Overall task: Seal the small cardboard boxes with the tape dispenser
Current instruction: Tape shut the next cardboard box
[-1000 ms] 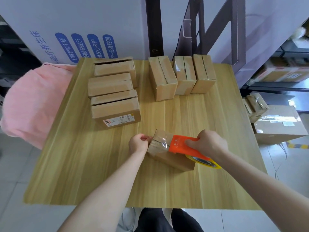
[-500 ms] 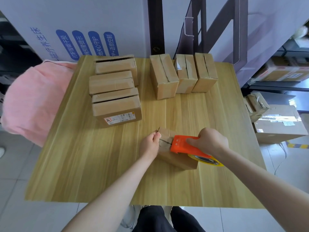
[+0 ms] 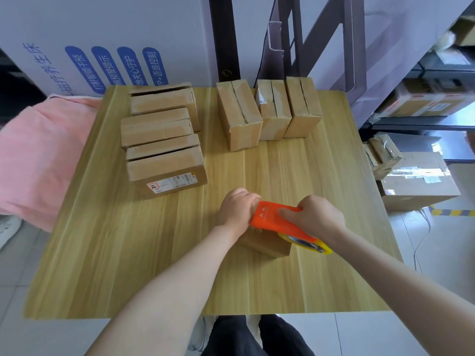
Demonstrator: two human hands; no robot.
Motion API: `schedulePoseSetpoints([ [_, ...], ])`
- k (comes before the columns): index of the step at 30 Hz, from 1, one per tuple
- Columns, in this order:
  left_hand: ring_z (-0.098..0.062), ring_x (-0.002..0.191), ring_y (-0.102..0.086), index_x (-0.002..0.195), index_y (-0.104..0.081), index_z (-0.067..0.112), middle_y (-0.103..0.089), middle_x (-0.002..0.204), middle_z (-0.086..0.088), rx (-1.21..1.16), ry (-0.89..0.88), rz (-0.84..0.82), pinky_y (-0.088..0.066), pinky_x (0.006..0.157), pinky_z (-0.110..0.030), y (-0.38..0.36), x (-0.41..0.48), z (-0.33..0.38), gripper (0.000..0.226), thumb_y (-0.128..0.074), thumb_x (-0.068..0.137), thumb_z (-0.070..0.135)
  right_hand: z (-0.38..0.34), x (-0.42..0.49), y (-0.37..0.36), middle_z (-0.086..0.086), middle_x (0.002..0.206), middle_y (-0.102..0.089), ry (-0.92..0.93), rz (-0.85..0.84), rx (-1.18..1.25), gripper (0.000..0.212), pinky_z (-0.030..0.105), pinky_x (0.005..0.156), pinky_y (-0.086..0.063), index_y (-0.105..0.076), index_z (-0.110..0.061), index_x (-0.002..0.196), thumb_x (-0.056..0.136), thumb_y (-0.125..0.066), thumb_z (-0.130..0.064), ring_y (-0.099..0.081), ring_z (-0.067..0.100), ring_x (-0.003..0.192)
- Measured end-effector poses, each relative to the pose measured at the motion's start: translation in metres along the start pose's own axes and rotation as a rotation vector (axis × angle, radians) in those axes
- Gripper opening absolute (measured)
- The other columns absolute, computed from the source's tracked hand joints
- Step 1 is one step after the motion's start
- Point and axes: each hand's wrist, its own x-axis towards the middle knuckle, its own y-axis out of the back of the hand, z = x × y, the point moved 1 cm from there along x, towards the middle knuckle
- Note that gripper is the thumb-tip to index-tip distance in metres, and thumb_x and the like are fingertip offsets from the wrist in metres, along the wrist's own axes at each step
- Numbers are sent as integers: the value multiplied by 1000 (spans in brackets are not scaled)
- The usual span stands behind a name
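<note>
clamping the orange tape dispenser (image 3: pixel 272 219), logo illegible, in right hand (image 3: pixel 314 218) fingers; left hand (image 3: pixel 237 210) fingers grip the small box (image 3: pixel 266 244).

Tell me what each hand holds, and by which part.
The right hand grips the orange tape dispenser round the rear of its body. The left hand grips the left end of the small cardboard box beneath it.

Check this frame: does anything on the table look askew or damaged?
The farthest box in the left row stands out: its top flap gapes, showing a dark slit. Nothing looks spilled.
</note>
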Motion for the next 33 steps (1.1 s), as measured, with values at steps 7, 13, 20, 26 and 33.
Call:
schedulePoseSetpoints([
  [7,-18,87,-53,85,-68,16,-67,81,3,85,-39,2,-39,82,-32,-3,2,-5,39,-35,95,32,21,-8,2,-5,67,-66,84,-58,158,48,20,42,-39,-69,-20,78,82,-52,-64,-66,16,56],
  [13,-23,88,-56,86,-71,14,-70,83,0,181,-13,19,-39,82,-34,-9,5,-4,45,-33,98,34,68,-9,7,-6,64,-63,110,-33,112,41,22,47,-37,-65,-23,70,82,-57,-61,-59,9,58],
  [20,-21,89,-53,86,-68,15,-68,85,3,326,-22,-8,-39,86,-35,-14,5,-4,37,-39,101,31,137,-15,6,-10,58,-62,65,-59,112,29,19,43,-37,-64,-31,67,83,-61,-54,-59,5,49],
  [26,-23,87,-54,87,-69,15,-68,84,2,378,-22,-2,-40,86,-37,-18,6,-4,46,-30,99,36,140,-4,-19,-11,67,-61,54,-59,-45,39,20,47,-38,-67,-28,77,82,-53,-64,-60,7,62],
  [33,-18,102,-55,104,-63,22,-65,104,7,487,-133,-107,-33,98,-38,-22,5,-1,54,-17,97,51,105,10,-22,-4,67,-58,26,-103,-95,47,24,48,-38,-65,-15,81,84,-51,-60,-50,12,54],
])
